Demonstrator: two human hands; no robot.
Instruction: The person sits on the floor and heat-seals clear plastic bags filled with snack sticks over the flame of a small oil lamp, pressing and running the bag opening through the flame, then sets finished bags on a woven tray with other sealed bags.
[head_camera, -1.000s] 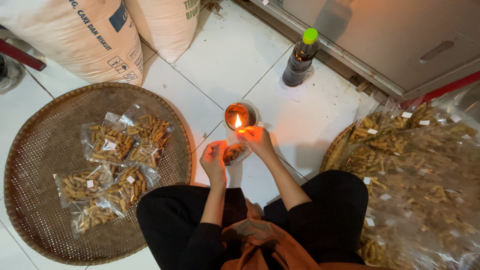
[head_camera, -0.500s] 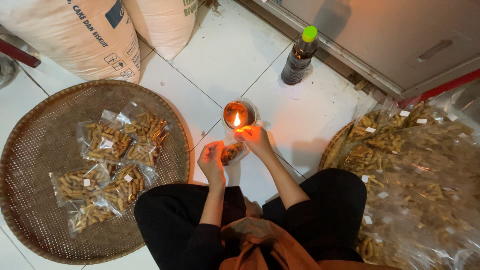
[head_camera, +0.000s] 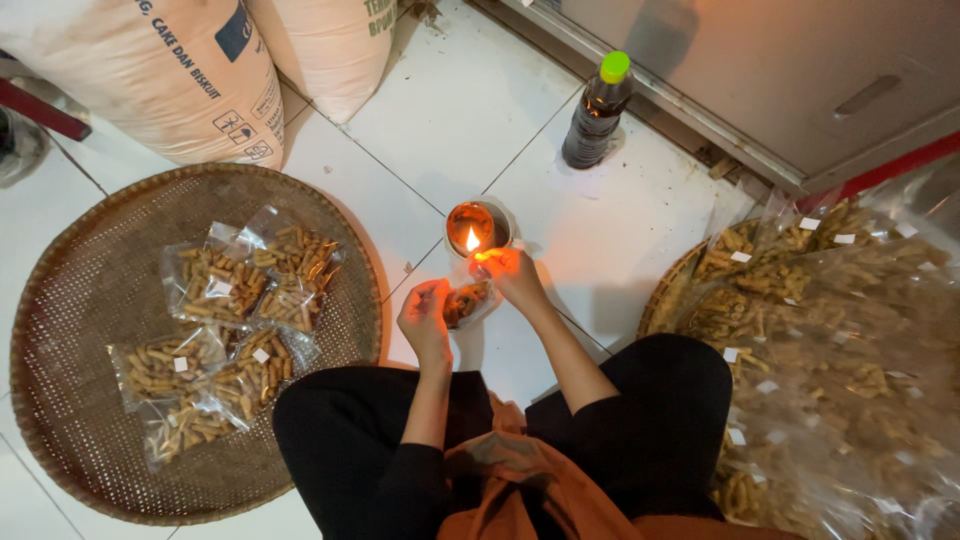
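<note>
Head cam, looking down at person seated on white tile floor (head_camera: 440, 130), black trousers, orange cloth in lap. Both hands up front on one small clear snack packet (head_camera: 466, 301) w/ fried stick snacks inside, held betw. the hands just this side of the flame. Left hand (head_camera: 427, 320): fingers curled round the packet's left end, pinch grip, mostly closed. Right hand (head_camera: 512, 276): fingers closed on the packet's top right edge, fingertips right next to the candle flame (head_camera: 472, 240); can't tell if plastic actually touches flame. Flame sits in a small round metal tin (head_camera: 478, 227) on the floor, directly ahead of hands. Left of person: big round woven tray (head_camera: 90, 290) w/ approx. five filled packets (head_camera: 250, 275) lying flat in a loose cluster, some overlapping. Right: second woven tray (head_camera: 668, 295), rim only partly visible, piled w/ many more clear snack bags (head_camera: 850, 330). Further out: dark bottle (head_camera: 596, 108) w/ green cap, upright near a metal cabinet base (head_camera: 760, 80). Top left: two large sacks (head_camera: 170, 70) standing side by side, touching.
</note>
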